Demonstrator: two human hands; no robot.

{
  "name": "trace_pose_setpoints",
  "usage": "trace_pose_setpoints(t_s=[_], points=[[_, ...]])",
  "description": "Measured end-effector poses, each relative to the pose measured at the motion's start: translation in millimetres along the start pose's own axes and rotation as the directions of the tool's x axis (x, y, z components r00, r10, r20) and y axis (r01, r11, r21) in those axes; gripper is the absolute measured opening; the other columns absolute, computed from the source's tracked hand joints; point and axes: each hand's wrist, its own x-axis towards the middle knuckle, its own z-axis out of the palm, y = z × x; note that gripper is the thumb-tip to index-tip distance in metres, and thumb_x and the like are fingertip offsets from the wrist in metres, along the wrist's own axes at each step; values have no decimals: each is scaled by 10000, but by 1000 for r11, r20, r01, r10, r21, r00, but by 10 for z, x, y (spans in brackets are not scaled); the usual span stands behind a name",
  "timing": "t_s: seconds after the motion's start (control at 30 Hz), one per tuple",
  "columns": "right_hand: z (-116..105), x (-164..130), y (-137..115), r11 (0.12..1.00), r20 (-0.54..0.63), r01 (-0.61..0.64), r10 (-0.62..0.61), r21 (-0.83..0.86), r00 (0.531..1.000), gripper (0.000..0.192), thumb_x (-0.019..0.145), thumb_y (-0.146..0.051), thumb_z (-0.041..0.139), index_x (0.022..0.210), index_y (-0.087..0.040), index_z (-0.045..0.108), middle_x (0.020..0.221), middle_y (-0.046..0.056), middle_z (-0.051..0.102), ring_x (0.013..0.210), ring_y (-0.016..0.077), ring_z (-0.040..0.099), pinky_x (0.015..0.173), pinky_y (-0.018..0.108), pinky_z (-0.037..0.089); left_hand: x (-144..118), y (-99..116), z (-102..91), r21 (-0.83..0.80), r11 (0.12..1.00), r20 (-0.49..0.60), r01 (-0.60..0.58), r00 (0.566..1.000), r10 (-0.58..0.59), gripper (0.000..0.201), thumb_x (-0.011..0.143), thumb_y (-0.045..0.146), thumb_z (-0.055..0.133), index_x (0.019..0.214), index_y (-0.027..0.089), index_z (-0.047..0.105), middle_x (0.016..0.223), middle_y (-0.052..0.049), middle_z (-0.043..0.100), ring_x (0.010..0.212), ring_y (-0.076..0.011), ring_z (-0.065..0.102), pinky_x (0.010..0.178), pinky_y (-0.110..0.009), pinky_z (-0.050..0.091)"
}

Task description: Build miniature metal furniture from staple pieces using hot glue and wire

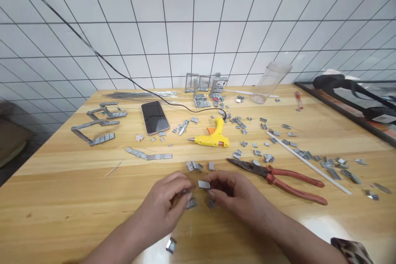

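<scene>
My right hand [230,192] pinches a small flat grey metal piece [203,184] between thumb and fingers. Close beside it, my left hand [171,198] is closed, thumb against fingertips. A sliver of grey shows there, but most of what it holds is hidden. Below the fingertips more small grey pieces [191,203] lie on the wooden table [77,198]. Just beyond the hands sits a loose cluster of grey pieces [193,166]. Pliers with red handles [278,177] lie to the right of my right hand.
A yellow glue gun [213,136] lies mid-table, its black cable running up left. Around it are a phone [155,118], jointed grey strips [148,154], grey frames [95,130], a white stick [309,163] and a clear plastic container [270,82]. A tiled wall [179,37] stands behind.
</scene>
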Motion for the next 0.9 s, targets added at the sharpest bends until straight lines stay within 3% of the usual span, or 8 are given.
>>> trace_pose_setpoints(t_s=[0.13, 0.27, 0.47, 0.67, 0.8, 0.9], points=[[17, 2, -52, 1000, 8, -9, 10, -27, 1000, 168, 802, -161, 530, 878, -167, 680, 733, 8, 662, 654, 141, 585, 586, 239, 452, -20, 6, 40, 39, 997, -74, -73, 994, 76, 309, 851, 106, 577, 1147, 194, 592, 942, -56, 628, 704, -132, 552, 619, -222, 452], [47, -7, -80, 994, -14, -12, 10, -113, 1000, 108, 769, -157, 568, 770, -156, 676, 607, -25, 550, 558, 115, 450, 507, 225, 357, 19, 27, 49, -15, 994, -91, -106, 990, 104, 172, 869, 129, 586, 982, 198, 695, 867, -59, 665, 741, -153, 609, 654, -232, 476], [73, -20, -53, 990, -10, -2, 1, -144, 1000, 167, 833, -222, 539, 750, -156, 668, 598, -15, 570, 550, 115, 475, 500, 221, 385, 67, 64, 55, -181, 977, -129, 114, 982, -138, 138, 828, 243, 631, 762, 173, 729, 663, -34, 668, 611, -145, 586, 590, -233, 450], [91, -27, -16, 967, -87, 114, -137, -229, 987, 85, 803, -143, 558, 830, -189, 623, 644, -22, 622, 546, 111, 540, 502, 204, 423, 60, 88, 117, -353, 886, -101, 301, 929, -356, 239, 843, 321, 575, 689, 153, 649, 473, 45, 510, 405, -76, 423, 386, -167, 332], [107, -57, -17, 915, -189, 211, -288, -344, 939, 181, 777, -148, 600, 949, -198, 569, 778, 22, 631, 637, 153, 576, 586, 271, 474, 67, 100, 139, -411, 836, -83, 362, 899, -430, 246, 815, 351, 604, 680, 150, 642, 470, 51, 495, 405, -69, 415, 389, -163, 334], [123, -77, -34, 809, -198, 318, -461, -494, 865, 151, 811, -181, 628, 952, -212, 583, 940, 81, 634, 807, 204, 603, 696, 334, 496, 69, 119, 148, -434, 816, -72, 382, 888, -454, 273, 788, 374, 632, 624, 156, 614, 474, 44, 503, 411, -70, 420, 396, -166, 337]])
